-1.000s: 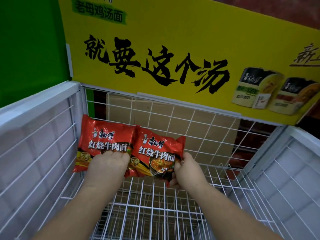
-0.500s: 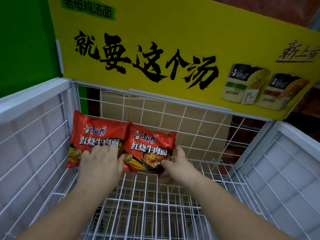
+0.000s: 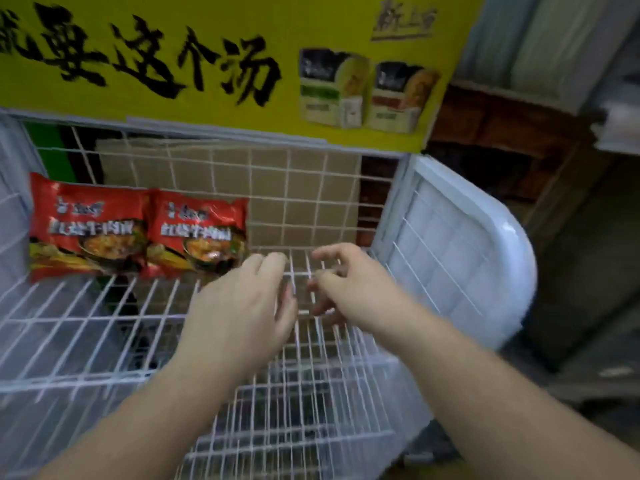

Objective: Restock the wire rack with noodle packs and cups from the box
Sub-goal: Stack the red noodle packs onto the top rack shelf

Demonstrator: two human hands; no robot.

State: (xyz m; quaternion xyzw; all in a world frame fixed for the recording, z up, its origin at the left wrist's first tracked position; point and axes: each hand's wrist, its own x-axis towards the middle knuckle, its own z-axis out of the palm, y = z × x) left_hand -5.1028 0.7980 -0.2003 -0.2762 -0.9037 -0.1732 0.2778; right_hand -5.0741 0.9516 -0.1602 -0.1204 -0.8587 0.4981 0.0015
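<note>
Done: two red noodle packs stand side by side at the back left of my rack.
My left hand: fingers loose, holding nothing.
My right hand: fingers loosely curled, holding nothing.
Left: lots of bare rack; no cups yet. I cannot see the box.

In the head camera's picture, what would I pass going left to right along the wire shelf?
First red noodle pack → second red noodle pack → left hand → right hand → the rack's white side panel.
</note>
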